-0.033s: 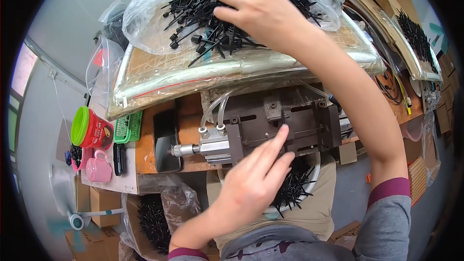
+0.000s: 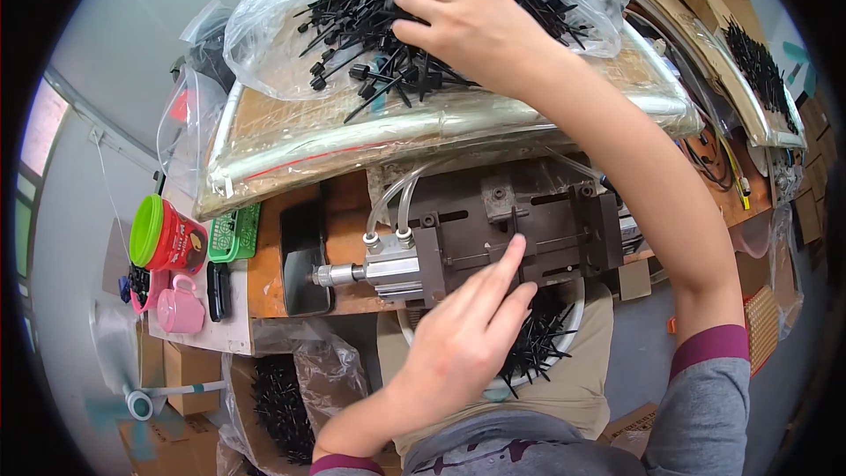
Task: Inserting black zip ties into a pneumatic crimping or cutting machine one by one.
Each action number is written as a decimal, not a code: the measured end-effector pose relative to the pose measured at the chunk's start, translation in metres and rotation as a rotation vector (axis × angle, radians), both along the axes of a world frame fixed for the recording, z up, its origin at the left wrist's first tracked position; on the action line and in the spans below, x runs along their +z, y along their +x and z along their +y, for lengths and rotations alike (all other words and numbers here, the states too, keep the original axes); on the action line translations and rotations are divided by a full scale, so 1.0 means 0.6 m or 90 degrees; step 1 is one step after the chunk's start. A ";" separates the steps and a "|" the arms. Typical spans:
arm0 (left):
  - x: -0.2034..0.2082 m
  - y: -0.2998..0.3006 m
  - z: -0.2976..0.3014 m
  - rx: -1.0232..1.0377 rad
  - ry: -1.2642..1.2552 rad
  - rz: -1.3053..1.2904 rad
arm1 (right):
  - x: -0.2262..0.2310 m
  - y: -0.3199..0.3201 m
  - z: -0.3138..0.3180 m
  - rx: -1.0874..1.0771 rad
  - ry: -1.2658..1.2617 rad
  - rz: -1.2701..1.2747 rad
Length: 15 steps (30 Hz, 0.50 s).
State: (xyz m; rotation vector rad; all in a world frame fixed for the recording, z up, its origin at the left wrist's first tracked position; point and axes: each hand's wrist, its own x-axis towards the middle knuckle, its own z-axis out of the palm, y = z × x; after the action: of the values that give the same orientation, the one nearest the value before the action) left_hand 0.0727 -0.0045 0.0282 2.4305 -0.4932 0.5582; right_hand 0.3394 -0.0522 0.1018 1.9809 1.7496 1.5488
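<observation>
My right hand [image 2: 476,31] reaches over a heap of black plastic pieces [image 2: 388,4] with blocky heads and thin tails, like cable ties. Its fingers are apart and touch the top of the heap; nothing shows between them. My left hand [image 2: 463,326] is stretched over the front of a dark metal fixture [image 2: 467,189]. The index fingertip meets a slim black piece [image 2: 517,222] standing across the fixture's middle, and the thumb lies lower, apart from the finger. Below that hand, a white-rimmed container [image 2: 575,322] on my lap holds more black pieces, partly hidden.
Clear plastic sheeting [image 2: 273,31] surrounds the heap on a raised, wrapped board [image 2: 352,137]. To the left are a phone [image 2: 302,256], a green basket [image 2: 233,234], a red tub [image 2: 181,242] and a pink cup [image 2: 181,307]. A fan [image 2: 139,403] stands lower left.
My left hand has shifted very slightly right and down. The right hand has moved a touch over the heap; the rest looks the same.
</observation>
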 end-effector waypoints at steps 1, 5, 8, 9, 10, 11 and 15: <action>-0.015 -0.005 -0.007 0.028 0.018 -0.002 | -0.007 0.005 0.008 -0.010 -0.031 -0.008; -0.062 -0.009 -0.017 0.061 0.071 0.013 | -0.036 0.006 -0.018 -0.003 -0.016 0.057; -0.074 -0.004 -0.026 0.080 0.107 0.005 | -0.048 -0.007 -0.053 0.016 0.030 0.116; -0.075 -0.002 -0.027 0.087 0.119 0.003 | -0.052 -0.012 -0.064 0.016 0.041 0.143; -0.072 0.001 -0.025 0.083 0.121 0.016 | -0.051 -0.020 -0.077 -0.028 0.026 0.264; -0.067 0.004 -0.022 0.080 0.123 0.030 | -0.048 -0.028 -0.088 -0.030 0.035 0.304; -0.067 0.003 -0.026 0.096 0.131 0.039 | -0.033 -0.039 -0.118 -0.024 0.096 0.432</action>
State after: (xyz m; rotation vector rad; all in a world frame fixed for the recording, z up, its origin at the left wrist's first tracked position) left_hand 0.0746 -0.0203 -0.0119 2.6885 -0.3594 0.5145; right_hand 0.3159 -0.1230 0.0823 2.8331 1.7987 1.0838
